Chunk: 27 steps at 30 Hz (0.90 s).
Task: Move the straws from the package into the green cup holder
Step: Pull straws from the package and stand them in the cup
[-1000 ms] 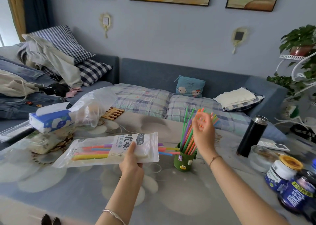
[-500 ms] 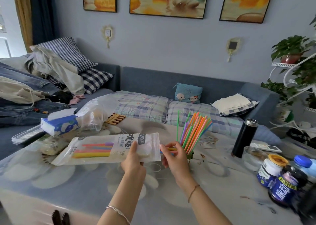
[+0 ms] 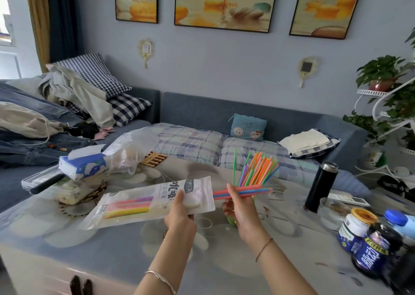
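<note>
Holding, left hand (image 3: 179, 214): grip closed on the package (image 3: 134, 202) near its open end; the package is held above the desk (image 3: 112, 250), left of the cup (image 3: 231, 221).
Right hand (image 3: 240, 207): grip pinched on a few loose straws (image 3: 247, 191) that stick out of the package mouth; the hand is directly in front of the cup and hides most of it.
Key relation: loose straws lie level, long axis left-right, crossing just above the cup. The cup mouth faces up, so the bundle probably needs tipping upright. The right hand is nearer.
Cup contents: standing straws (image 3: 258, 169), fanned, leaning right.
Package contents: more straws, toward the end farthest from the cup.
Surface: glossy patterned desk; flask (image 3: 320, 187) and jars (image 3: 354, 229) right of the cup, tissue box (image 3: 83, 166) far left.
Room: sofa (image 3: 202, 115) behind the cup.
</note>
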### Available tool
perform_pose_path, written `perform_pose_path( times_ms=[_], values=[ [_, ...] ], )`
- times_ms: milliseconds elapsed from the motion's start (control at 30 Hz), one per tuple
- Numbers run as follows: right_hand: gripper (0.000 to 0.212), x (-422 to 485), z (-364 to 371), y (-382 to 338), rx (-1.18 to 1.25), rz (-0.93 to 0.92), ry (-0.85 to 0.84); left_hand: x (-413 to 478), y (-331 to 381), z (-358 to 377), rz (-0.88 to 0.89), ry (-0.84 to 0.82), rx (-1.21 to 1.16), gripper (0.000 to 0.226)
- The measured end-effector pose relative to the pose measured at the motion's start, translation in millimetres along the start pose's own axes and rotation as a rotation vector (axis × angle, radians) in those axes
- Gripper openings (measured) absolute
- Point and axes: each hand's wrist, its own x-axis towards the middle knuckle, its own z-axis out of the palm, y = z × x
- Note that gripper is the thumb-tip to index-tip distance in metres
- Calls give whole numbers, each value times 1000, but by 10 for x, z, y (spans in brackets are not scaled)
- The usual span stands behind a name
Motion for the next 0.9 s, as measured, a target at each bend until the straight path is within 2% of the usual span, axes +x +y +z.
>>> perform_pose_path(
  times_ms=[100, 167, 233, 367, 467, 600, 767, 900],
  values=[
    [36, 39, -95, -126, 32, -158, 137, 60, 59, -25, 13, 27, 4, 62],
    [38, 51, -155, -191, 48, -202, 186, 96, 80, -37, 23, 32, 6, 62],
    [34, 52, -152, -209, 39, -185, 169, 91, 61, -30, 18, 24, 12, 62],
    [25, 44, -17, -117, -126, -133, 10, 47, -68, 17, -19, -14, 32, 62],
    [28, 59, 11, -95, -159, -154, -43, 43, -120, 45, -40, -12, 34, 64],
    [35, 235, -177, -197, -154, -181, 48, 129, -74, 27, -22, 28, 29, 63],
    [37, 456, -447, -394, -128, -182, 83, 273, -117, -21, -43, 92, 50, 64],
    [38, 684, -582, -473, -218, -249, 150, 375, -192, -10, -67, 99, 61, 65]
  ],
)
